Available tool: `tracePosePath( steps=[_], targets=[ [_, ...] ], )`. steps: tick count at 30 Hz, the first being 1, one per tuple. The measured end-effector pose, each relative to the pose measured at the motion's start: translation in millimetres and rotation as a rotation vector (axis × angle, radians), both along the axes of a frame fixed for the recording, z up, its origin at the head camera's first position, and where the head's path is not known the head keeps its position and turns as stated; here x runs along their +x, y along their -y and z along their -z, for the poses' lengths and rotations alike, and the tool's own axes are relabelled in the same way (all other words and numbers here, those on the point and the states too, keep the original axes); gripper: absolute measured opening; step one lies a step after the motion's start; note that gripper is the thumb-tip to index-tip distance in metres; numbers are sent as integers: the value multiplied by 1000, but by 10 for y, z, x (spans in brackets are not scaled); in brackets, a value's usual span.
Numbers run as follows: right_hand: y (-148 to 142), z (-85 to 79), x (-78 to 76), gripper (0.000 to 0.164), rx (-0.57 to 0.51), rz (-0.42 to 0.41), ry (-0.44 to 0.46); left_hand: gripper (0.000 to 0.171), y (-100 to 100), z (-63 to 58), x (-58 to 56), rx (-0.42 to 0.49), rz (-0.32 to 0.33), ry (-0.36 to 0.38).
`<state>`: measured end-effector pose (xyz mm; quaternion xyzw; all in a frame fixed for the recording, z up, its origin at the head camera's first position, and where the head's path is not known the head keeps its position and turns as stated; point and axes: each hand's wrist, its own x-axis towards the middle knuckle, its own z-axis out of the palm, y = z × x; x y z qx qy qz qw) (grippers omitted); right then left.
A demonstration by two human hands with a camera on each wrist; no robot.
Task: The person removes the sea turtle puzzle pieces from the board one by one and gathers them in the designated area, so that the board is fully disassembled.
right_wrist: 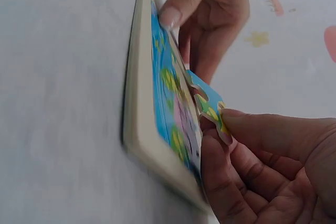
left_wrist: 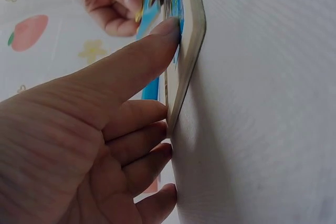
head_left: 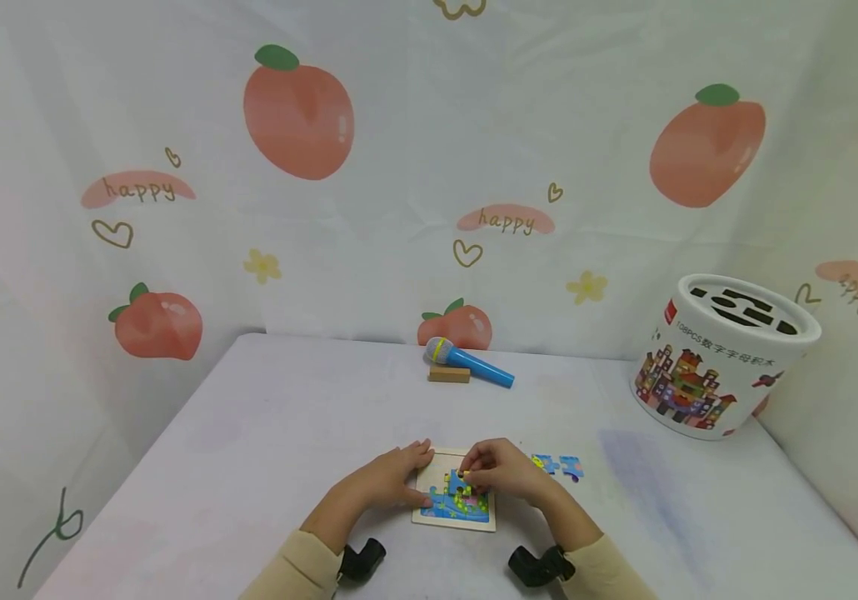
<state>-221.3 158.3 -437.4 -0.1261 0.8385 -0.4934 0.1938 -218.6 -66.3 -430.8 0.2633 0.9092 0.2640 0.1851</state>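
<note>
A square wooden tray puzzle [head_left: 447, 460] lies on the table, its lower part filled with blue, green and pink pieces. My left hand [head_left: 378, 482] rests at its left side, the extended thumb [left_wrist: 149, 43] pressing on the picture and the other fingers along the edge. Between thumb and index finger my right hand [head_left: 507, 472] pinches a blue and yellow puzzle piece [right_wrist: 211, 100]. That piece is tilted, close over the filled part of the tray. Two loose puzzle pieces, one nearer [head_left: 546, 463] and one farther right [head_left: 571, 467], lie beyond the right hand.
Toward the back of the white table [head_left: 324, 417] lie a blue toy microphone [head_left: 477, 365] and a small brown wooden block [head_left: 449, 376]. A large white block bucket [head_left: 721, 358] with a slotted lid stands at the back right. A fruit-printed cloth [head_left: 399, 167] hangs behind.
</note>
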Motion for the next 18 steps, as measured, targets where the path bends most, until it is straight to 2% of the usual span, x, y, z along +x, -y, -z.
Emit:
tracePosePath(
  steps=[10,18],
  targets=[
    [-306,6,84,18,28,71,-18,73,-6,21,-16,-20,-12,-1],
    [-521,0,134,18,32,89,-43,73,0,14,-2,-10,-7,1]
  ],
)
